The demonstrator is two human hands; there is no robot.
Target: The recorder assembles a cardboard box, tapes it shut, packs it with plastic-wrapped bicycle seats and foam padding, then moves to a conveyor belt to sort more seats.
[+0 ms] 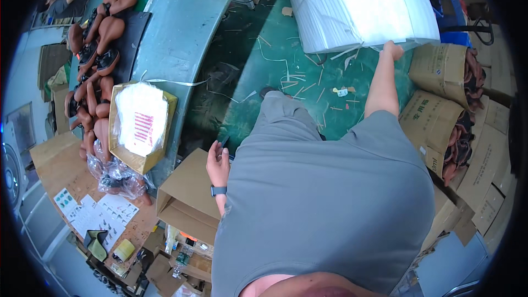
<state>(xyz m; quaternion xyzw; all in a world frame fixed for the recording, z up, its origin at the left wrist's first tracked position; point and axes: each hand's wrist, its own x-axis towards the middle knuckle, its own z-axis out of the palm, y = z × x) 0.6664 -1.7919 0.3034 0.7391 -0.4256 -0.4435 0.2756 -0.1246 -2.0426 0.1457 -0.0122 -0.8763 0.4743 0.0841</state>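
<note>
My right hand [392,50] reaches forward, its fingers closed at the near lower edge of a big white bundle [357,5]. The bundle looks like many thin sheets stacked together, with a pale strap near that edge. Whether the fingers grip the strap or the sheets themselves is hidden. Low at my left side hangs my left hand [218,164], fingers loosely bent and apart, with a dark watch on its wrist. It is beside an open cardboard box [190,190] and holds nothing that I can see.
On the left bench [184,38] stands a yellow box [144,162] of white sheets, beside a heap of brown rounded pieces [110,30]. Wood slivers and strips litter the green floor [269,58]. At right, cartons [434,71] hold reddish-brown pieces. Papers [107,214] lie lower left.
</note>
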